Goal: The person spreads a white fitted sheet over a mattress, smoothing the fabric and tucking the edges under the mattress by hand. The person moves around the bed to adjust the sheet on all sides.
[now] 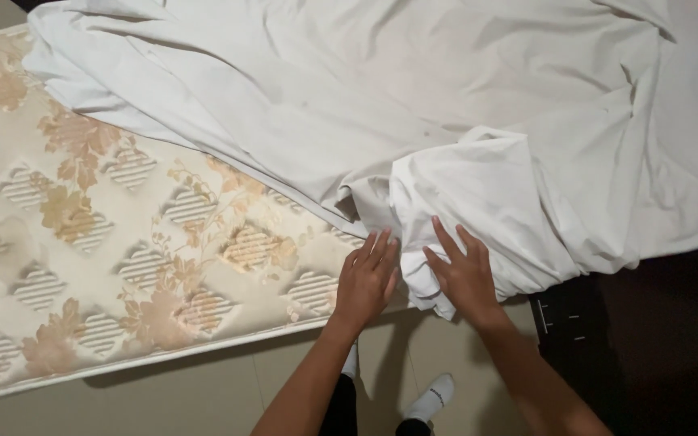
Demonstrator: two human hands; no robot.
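Person, as seen from the head camera
Bare forearms, no sleeves; dark trousers [339, 408]; white socks [432, 399], one bearing a small dark mark.

Sheet [462, 105]: white woven cloth, matt, heavily creased. Mattress [123, 242]: quilted fabric, faint satin sheen, embossed diamond and leaf pattern. Floor [203, 396]: smooth, dull tiles.
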